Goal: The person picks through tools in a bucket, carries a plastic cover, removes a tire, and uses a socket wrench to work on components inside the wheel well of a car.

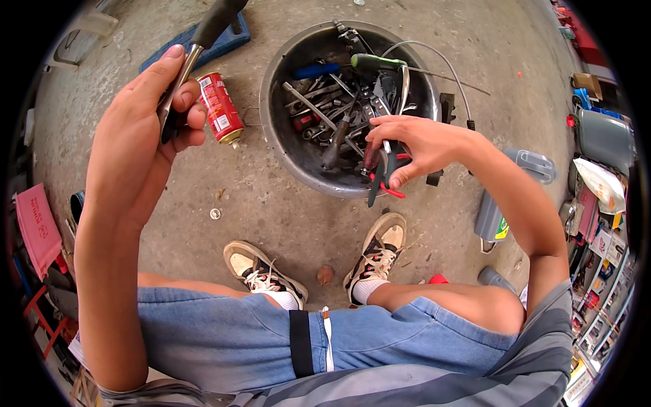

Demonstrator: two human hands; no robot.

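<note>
Steel and black: gripping a tool (pixel 194 54) in the left hand (pixel 139 108), reaching over a basin (pixel 274 119) with the right hand (pixel 434 146).
Working above a stained concrete floor (pixel 183 230), near a red spray can (pixel 222 108), a blue plastic case (pixel 225 45) beyond it and a grey plastic container (pixel 489 217) at right; facing a heap of metal tools (pixel 308 105) in the basin, topped by a green-handled tool (pixel 378 62) and overhung by a thin arching cable (pixel 444 60). Holding the tool left of the basin between thumb and curled fingers; running its long axis from the palm away from the body and slightly rightward, black handle farthest out. Curving the right hand over red and black handles (pixel 388 188) at the near rim; cannot tell whether gripping them. Showing shiny shaft, matte grip, smooth round-walled metal.
</note>
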